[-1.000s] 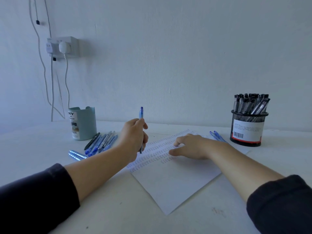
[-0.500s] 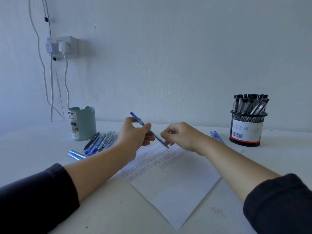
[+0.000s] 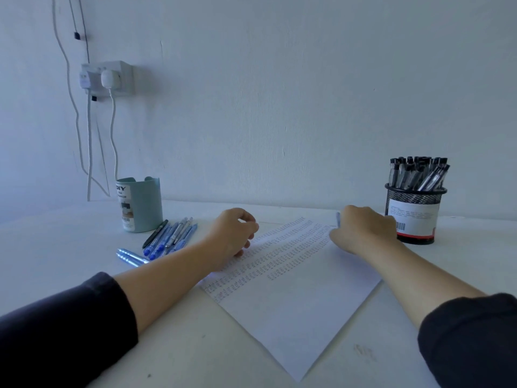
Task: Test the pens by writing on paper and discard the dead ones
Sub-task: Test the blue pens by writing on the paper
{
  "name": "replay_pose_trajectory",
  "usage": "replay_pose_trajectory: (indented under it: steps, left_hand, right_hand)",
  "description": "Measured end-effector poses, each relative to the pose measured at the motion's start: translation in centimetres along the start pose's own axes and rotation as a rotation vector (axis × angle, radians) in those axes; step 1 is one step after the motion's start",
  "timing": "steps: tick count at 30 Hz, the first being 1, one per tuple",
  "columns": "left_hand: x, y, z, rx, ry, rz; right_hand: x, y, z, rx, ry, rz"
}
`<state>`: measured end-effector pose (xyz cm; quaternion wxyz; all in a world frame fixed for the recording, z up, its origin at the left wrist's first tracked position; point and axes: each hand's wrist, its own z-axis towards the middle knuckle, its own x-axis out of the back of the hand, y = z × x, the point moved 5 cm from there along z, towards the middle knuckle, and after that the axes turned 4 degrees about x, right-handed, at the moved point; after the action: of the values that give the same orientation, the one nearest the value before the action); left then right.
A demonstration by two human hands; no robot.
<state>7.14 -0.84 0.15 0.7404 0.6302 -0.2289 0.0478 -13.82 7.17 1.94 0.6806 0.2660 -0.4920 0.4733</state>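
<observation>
A white sheet of paper (image 3: 293, 309) with rows of small test marks lies askew on the white table (image 3: 70, 247). My left hand (image 3: 232, 233) hovers over the sheet's left part, fingers loosely curled, holding nothing. My right hand (image 3: 363, 231) is at the sheet's far right corner, curled round a blue pen (image 3: 338, 219); only a short blue end shows beside the knuckles. A black mesh holder (image 3: 414, 217) full of dark-capped pens (image 3: 416, 175) stands just right of that hand.
A teal cup (image 3: 142, 205) stands at the back left, with several pens (image 3: 170, 235) fanned out in front of it and two blue pens (image 3: 131, 257) lying apart nearer me. A wall socket (image 3: 106, 78) with hanging cables is above the cup.
The blue pen went from my left hand to my right hand. My right hand then carried it right toward the mesh holder, and my left hand sank lower, holding nothing.
</observation>
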Motion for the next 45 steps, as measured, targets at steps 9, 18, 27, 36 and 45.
replay_pose_trajectory:
  steps: [9, 18, 27, 36, 45]
  left_hand:
    - [-0.3, -0.1, 0.2, -0.055, -0.042, 0.154]
    - [3.4, 1.2, 1.6, -0.260, 0.224, 0.852]
    - [6.4, -1.5, 2.6, 0.017, 0.220, 1.244]
    - [5.4, -1.2, 2.0, -0.001, 0.168, 1.388]
    - [5.2, -0.5, 2.4, -0.128, 0.250, 1.176]
  right_hand:
    - [-0.4, 1.2, -0.5, -0.137, -0.084, -0.158]
    - [-0.6, -3.8, -0.6, 0.183, -0.058, 0.016]
    - [-3.1, -6.5, -1.7, 0.326, -0.469, 0.435]
    - [-3.0, -5.9, -1.7, 0.298, -0.449, 0.365]
    - [-3.1, -5.8, -1.5, 0.288, -0.460, 0.346]
